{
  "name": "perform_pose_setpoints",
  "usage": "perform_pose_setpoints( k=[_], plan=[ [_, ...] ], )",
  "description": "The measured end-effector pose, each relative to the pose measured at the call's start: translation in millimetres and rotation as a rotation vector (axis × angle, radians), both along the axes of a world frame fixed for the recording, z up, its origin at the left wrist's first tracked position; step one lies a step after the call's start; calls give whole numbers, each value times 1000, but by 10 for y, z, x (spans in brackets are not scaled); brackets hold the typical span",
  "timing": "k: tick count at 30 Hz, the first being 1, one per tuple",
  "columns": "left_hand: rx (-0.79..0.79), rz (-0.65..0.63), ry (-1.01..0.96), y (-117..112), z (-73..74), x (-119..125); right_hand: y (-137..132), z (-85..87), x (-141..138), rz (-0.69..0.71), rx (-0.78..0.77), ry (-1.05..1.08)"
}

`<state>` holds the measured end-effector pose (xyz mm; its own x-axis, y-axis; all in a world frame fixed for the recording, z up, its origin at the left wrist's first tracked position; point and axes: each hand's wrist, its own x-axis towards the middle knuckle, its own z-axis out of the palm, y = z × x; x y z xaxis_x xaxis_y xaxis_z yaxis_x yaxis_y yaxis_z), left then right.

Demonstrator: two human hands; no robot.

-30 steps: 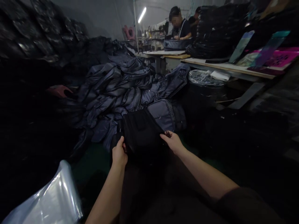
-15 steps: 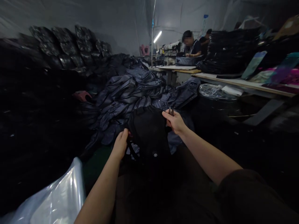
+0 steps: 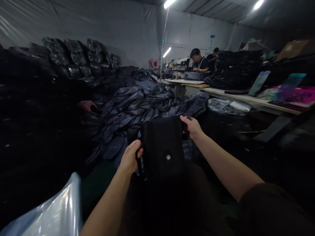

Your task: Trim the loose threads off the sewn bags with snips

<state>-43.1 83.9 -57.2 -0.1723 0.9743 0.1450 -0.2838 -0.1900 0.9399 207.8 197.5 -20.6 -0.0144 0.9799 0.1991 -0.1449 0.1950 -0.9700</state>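
Observation:
A black bag (image 3: 163,137) with a small round white logo hangs upright in front of me, stretched between both hands. My left hand (image 3: 130,155) is closed on its left side, where a dark strap dangles below the fingers. At the upper right edge, my right hand (image 3: 192,127) pinches the fabric between thumb and fingers. The dark tip of a pair of thread snips (image 3: 189,117) pokes out of that same hand; most of the tool is hidden in the palm. The bag's lower part melts into dark clothing.
A big heap of dark grey-blue bags (image 3: 137,98) lies just beyond. Plastic-wrapped bundles (image 3: 78,52) are stacked at the back left, and clear plastic sheeting (image 3: 59,209) is at lower left. Along the right runs a worktable (image 3: 246,96); a person (image 3: 199,62) works behind it.
The bag has been straightened, so its front and logo face me more squarely. Both hands have shifted slightly right, and the camera view has tilted up.

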Motion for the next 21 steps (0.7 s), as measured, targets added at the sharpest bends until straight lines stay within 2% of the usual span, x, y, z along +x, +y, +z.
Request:
perform_pose_setpoints(
  k=[4,7,12,16,21],
  plan=[
    [-16,32,-45,-4,71,16,-146,-58,50,164,-52,-148],
    [-28,73,-74,19,77,-17,-292,-14,87,319,-87,-248],
    [-68,119,-114,49,77,-68,-402,52,106,559,63,-465],
    [-104,206,-163,75,75,-180,-411,-2,151,552,89,-568],
    [-95,411,-221,122,39,-414,-318,15,388,435,181,-700]
  ],
)
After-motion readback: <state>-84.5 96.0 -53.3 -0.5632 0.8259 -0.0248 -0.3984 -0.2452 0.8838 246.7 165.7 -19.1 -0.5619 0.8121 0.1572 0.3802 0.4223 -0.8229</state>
